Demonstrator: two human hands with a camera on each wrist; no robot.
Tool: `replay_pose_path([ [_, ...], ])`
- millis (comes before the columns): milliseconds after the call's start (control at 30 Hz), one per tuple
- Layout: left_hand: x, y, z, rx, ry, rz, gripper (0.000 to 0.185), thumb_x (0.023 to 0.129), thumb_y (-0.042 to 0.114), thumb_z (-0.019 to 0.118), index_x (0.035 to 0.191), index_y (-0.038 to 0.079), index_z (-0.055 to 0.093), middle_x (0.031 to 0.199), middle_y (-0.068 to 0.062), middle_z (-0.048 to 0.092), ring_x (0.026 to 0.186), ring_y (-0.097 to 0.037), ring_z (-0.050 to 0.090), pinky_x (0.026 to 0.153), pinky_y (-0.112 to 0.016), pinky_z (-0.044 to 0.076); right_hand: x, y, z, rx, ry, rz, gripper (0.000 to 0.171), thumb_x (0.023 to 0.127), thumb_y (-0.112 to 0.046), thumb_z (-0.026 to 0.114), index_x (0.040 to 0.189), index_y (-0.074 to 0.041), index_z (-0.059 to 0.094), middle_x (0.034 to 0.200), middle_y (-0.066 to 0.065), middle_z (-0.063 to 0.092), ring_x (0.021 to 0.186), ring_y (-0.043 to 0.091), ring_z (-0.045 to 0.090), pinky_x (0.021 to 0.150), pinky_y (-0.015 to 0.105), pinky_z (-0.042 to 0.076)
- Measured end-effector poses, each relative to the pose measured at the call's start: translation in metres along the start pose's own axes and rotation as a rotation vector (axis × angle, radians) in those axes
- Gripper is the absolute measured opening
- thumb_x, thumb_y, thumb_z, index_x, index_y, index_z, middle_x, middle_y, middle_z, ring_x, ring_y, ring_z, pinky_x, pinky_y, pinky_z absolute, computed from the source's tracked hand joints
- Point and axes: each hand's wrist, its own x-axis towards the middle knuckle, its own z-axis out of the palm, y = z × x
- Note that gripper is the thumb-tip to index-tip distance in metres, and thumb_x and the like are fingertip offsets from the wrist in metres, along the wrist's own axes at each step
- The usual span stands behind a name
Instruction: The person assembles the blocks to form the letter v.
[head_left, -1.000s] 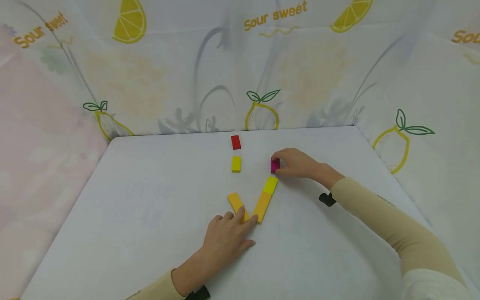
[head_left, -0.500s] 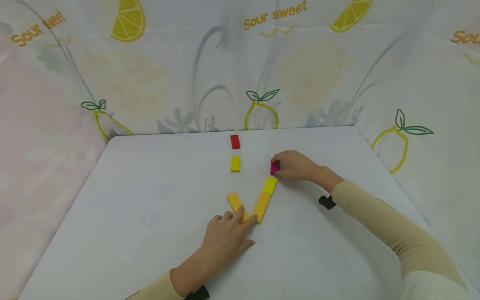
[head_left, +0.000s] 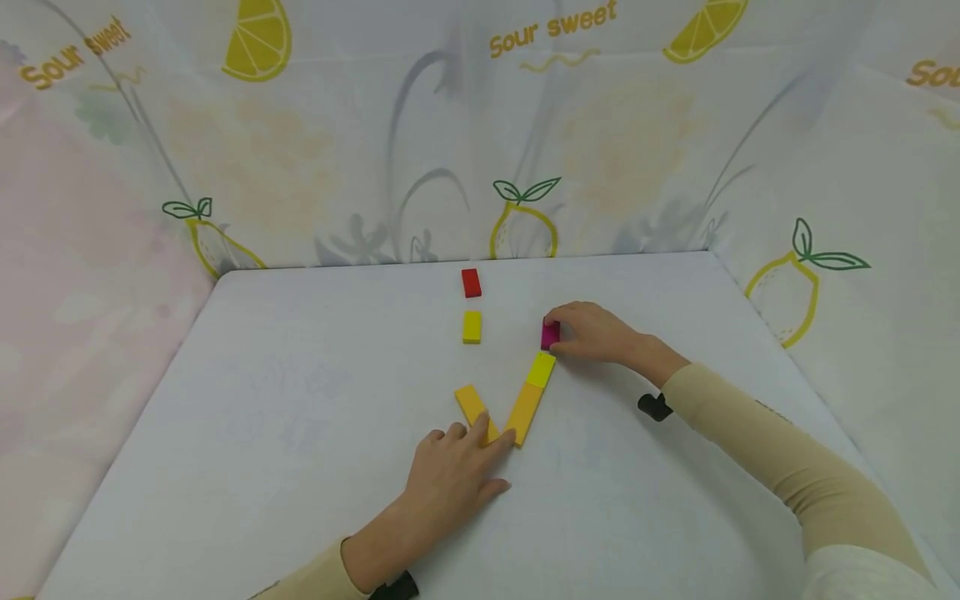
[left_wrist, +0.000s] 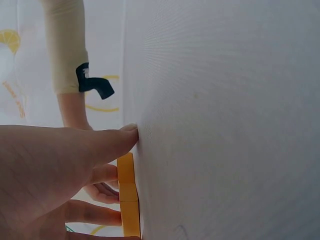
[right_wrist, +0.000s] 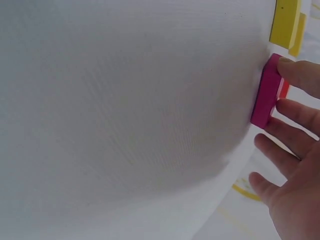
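In the head view my right hand (head_left: 596,332) pinches a magenta domino-like block (head_left: 550,333) between thumb and fingers. Its near end is right at the top of a bright yellow block (head_left: 541,370). That yellow block continues the line of a slanted orange block (head_left: 524,414). A second orange block (head_left: 470,404) slants the other way, so the pair forms a V. My left hand (head_left: 450,475) lies low with straight fingers, fingertips on the lower ends of both orange blocks. In the right wrist view the magenta block (right_wrist: 268,92) lies flat against the white surface.
A separate yellow block (head_left: 472,327) lies left of the magenta one, with a red block (head_left: 471,283) behind it near the far edge of the white table (head_left: 285,375). A lemon-print curtain (head_left: 337,150) hangs behind. Black wrist mounts (head_left: 654,406) jut from both sleeves.
My right hand has slid the magenta block slightly toward me, narrowing its gap to the bright yellow block. The left hand stays on the orange blocks.
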Motion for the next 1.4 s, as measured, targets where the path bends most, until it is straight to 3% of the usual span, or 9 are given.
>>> replay_pose_path([
  [633, 0.001, 0.001, -0.001, -0.001, 0.002, -0.010, 0.059, 0.077, 0.064, 0.058, 0.129, 0.038, 0.047, 0.129, -0.003, 0.055, 0.088, -0.020, 0.060, 0.069, -0.036, 0.050, -0.005, -0.006, 0.002, 0.011, 0.076, 0.026, 0.030, 0.087, -0.026, 0.062, 0.113, -0.013, 0.060, 0.113, 0.003, 0.064, 0.107, 0.022, 0.056, 0.099, 0.041, 0.043],
  [1400, 0.000, 0.001, -0.001, 0.006, 0.003, -0.013, 0.059, 0.076, 0.064, 0.060, 0.128, 0.038, 0.048, 0.127, -0.003, 0.056, 0.084, -0.019, 0.059, 0.066, -0.034, 0.049, -0.015, -0.014, 0.012, -0.008, 0.132, 0.069, 0.027, 0.087, -0.030, 0.062, 0.107, -0.011, 0.061, 0.112, 0.005, 0.064, 0.103, 0.023, 0.058, 0.099, 0.044, 0.041],
])
